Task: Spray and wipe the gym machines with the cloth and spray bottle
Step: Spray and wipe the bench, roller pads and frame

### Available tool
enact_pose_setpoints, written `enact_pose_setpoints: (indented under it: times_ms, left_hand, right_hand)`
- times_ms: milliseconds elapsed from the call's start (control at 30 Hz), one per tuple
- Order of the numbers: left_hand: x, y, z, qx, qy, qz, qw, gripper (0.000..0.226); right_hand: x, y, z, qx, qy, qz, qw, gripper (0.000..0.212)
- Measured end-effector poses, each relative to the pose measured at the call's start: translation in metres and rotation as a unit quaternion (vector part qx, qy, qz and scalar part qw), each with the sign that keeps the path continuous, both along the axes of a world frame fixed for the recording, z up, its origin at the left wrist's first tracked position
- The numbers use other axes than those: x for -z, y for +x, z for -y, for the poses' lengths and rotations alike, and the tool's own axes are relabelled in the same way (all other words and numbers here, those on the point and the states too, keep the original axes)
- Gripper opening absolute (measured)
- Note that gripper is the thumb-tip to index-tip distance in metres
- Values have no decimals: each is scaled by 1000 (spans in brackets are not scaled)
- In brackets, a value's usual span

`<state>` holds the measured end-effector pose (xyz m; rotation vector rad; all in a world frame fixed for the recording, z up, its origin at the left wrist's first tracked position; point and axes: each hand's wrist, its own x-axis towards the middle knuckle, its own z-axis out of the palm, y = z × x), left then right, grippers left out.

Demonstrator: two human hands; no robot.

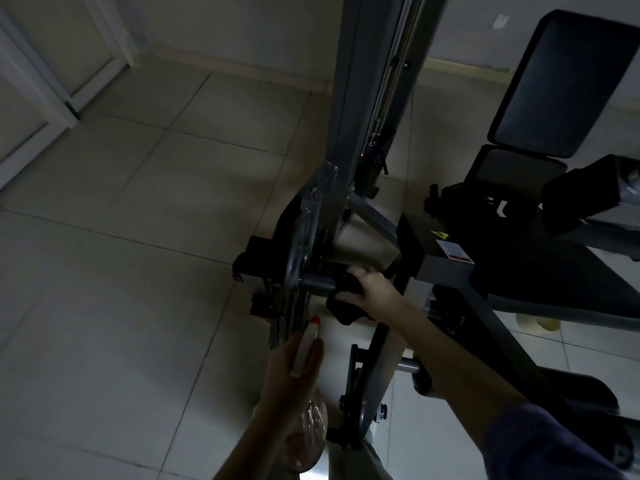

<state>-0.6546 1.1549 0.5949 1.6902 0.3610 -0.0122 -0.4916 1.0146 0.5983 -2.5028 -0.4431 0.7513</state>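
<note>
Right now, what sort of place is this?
Probably a small indoor gym: a steel machine frame on a tiled floor, a padded backrest beside it. The right hand grips a cloth on a bar; the left hand holds a spray bottle.

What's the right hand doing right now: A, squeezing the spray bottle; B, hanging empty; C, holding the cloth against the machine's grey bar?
C: the right hand grips the dark cloth against the grey bar; the left hand holds the spray bottle.
</note>
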Motion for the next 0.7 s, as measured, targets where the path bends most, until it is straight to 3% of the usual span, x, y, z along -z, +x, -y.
enact_pose_setpoints:
  times_ms: [133,300,400,533,633,700]
  left_hand:
    - [1,-2,1,13,1,-12,1000,21]
    - [2,-1,3,17,-7,-3,1000,12]
    - [2,3,3,30,-4,-10,999,18]
    - [2,8,4,24,-16,-16,999,20]
    - [1,10,4,16,-24,-19,999,31]
    - [1,12,4,16,-23,-21,999,37]
  right_hand:
    - [11,-9,-3,232,164,-45,958,25]
    - [16,-20,-15,424,282,-129,851,40]
    - [21,-22,-15,448,312,-164,821,30]
    - [29,-20,-17,494,291,-201,794,48]
    - [28,-15,-16,534,308,-232,753,42]
    - [29,-22,-15,525,323,-245,749,30]
